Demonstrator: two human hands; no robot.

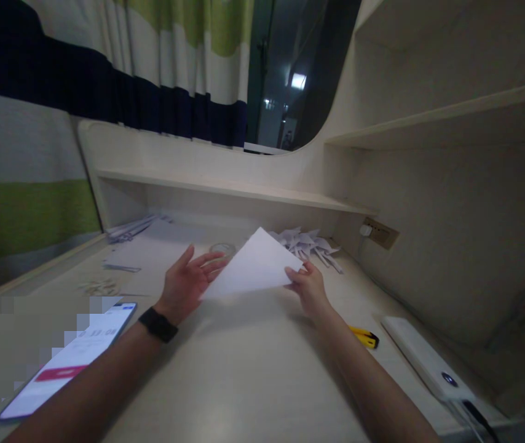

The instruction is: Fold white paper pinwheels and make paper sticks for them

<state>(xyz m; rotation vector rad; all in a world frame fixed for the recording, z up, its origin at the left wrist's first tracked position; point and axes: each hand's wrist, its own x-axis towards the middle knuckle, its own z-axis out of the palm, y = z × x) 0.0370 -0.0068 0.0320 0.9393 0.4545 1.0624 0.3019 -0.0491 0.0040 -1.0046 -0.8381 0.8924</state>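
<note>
A white sheet of paper [256,264], folded or cut to a triangle with its point away from me, is held above the desk. My right hand [307,286] pinches its right corner between thumb and fingers. At the paper's left corner is my left hand [189,283], palm turned up and fingers spread; it is beside the edge and does not grip it. A dark watch band [158,324] circles the left wrist. Behind the paper lie several folded white paper pinwheel shapes [306,241], partly hidden by it, and a roll of clear tape [222,248].
White paper sheets [152,246] and rolled paper sticks [136,227] lie at the back left, near a pile of small pale pieces [101,287]. A phone [78,357] rests at left. A yellow cutter [364,336] and a white power strip-like box [422,357] are at right.
</note>
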